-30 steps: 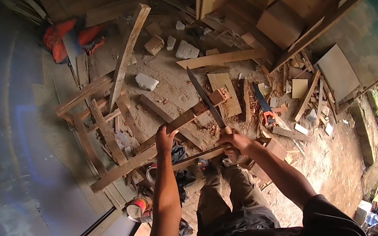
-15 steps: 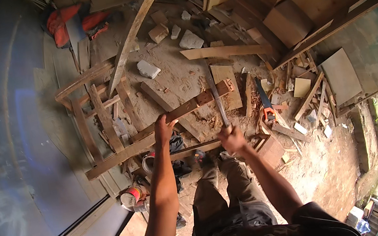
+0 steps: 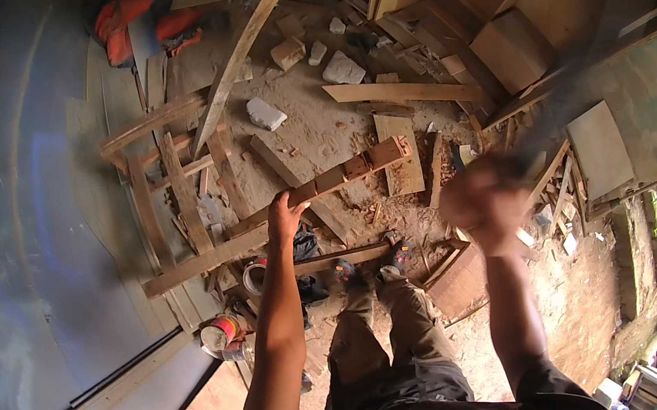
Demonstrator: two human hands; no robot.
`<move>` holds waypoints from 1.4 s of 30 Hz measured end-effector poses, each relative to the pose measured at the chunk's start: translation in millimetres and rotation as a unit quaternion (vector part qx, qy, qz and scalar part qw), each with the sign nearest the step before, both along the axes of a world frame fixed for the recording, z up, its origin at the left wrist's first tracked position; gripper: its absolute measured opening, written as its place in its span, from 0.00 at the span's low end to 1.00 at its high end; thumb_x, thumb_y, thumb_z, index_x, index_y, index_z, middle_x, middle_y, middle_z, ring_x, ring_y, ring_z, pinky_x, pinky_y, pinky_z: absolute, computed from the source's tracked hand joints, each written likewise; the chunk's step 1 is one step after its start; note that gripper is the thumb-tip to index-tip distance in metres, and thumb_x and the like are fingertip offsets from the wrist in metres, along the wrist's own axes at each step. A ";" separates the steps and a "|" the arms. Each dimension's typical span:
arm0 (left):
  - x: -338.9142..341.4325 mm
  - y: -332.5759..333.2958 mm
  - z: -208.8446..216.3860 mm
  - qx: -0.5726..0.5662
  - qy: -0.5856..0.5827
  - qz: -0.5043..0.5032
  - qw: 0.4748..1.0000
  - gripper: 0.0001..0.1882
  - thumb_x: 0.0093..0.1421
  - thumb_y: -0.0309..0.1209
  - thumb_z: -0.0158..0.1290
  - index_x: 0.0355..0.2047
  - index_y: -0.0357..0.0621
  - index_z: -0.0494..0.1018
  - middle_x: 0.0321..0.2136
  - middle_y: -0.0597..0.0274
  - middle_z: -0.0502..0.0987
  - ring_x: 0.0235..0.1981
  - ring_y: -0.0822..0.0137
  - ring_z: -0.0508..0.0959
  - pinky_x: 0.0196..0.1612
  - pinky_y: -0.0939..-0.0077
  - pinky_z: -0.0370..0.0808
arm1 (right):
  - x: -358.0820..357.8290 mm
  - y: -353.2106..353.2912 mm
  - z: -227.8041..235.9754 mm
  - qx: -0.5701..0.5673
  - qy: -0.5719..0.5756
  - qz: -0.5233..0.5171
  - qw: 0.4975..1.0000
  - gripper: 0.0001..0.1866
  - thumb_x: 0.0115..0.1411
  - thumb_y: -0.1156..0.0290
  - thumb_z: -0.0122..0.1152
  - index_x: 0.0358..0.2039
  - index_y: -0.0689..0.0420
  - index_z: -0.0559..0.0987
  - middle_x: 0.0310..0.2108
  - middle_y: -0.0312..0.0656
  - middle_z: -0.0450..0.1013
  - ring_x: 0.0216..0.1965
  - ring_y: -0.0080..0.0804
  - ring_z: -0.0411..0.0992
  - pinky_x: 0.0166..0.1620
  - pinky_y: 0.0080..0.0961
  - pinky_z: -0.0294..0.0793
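My left hand (image 3: 284, 215) is closed on a notched wooden beam (image 3: 349, 171), steadying it at a slant above the floor. Fresh cuts mark the beam's upper face near its far right end. Off to the right, my right hand (image 3: 484, 201) is raised and smeared by motion, gripping a machete (image 3: 559, 101). Its long blade shows only as a dark streak toward the upper right, apart from the beam. The beam's near end lies by a wooden frame (image 3: 185, 190) of joined timbers on the left.
A long plank (image 3: 239, 59) leans across the frame. Pale stone blocks (image 3: 266, 114), a loose board (image 3: 405, 92) and wood chips lie beyond the beam. Scrap wood is heaped at right. Cans (image 3: 220, 333) stand near my left forearm. A grey panel wall (image 3: 13, 240) borders the left.
My right hand has swung the machete up and right, off the beam. The left hand keeps its hold on the beam. The view has shifted slightly.
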State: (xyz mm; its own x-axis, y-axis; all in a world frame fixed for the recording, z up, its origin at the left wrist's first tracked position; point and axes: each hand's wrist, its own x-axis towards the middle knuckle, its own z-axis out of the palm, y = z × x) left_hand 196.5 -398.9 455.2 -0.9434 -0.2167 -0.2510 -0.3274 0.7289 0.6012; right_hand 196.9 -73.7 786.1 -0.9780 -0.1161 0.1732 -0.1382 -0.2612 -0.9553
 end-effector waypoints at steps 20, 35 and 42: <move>-13.9 9.7 17.4 0.034 -0.030 -0.018 0.999 0.38 0.54 0.45 0.66 0.58 0.33 0.67 0.57 0.41 0.70 0.57 0.47 0.72 0.56 0.56 0.74 | 12.3 -10.6 -95.7 0.065 -0.536 0.077 0.838 0.05 0.60 0.79 0.53 0.28 0.55 0.69 0.16 0.32 0.59 0.15 0.20 0.57 0.18 0.23 0.57; -11.4 9.7 9.4 0.057 -0.001 0.005 0.998 0.33 0.56 0.40 0.65 0.57 0.36 0.69 0.53 0.42 0.74 0.53 0.48 0.75 0.55 0.56 0.75 | 41.3 -23.8 -218.8 -0.034 -0.426 0.038 0.903 0.04 0.60 0.75 0.56 0.29 0.53 0.71 0.20 0.32 0.67 0.17 0.21 0.64 0.18 0.22 0.61; -17.9 29.6 12.1 0.054 0.013 -0.001 0.998 0.30 0.54 0.34 0.66 0.55 0.35 0.70 0.50 0.41 0.75 0.52 0.45 0.76 0.53 0.57 0.75 | 32.1 -10.4 -158.5 0.304 -0.324 -0.043 0.895 0.18 0.65 0.56 0.60 0.25 0.55 0.73 0.16 0.30 0.66 0.15 0.17 0.63 0.17 0.20 0.62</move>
